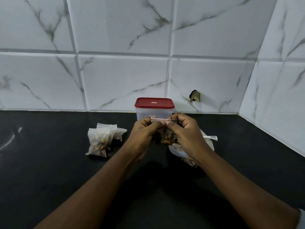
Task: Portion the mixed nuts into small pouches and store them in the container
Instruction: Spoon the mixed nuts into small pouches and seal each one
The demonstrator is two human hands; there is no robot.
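Your left hand [143, 135] and right hand [188, 134] meet at frame centre above the black tabletop [49, 171]. Grip, both hands: fingertips pinch the top strip of one small pouch [165, 121], with nuts visible in its lower half. The container [155, 113], red lid [154, 103] on, stands just behind the hands at 12 o'clock. Filled pouches [100, 141] lie clustered at 9 o'clock. A larger bag [179, 150] lies at 4 o'clock, partly under your right wrist, with a white plastic piece [211, 138] at 3 o'clock.
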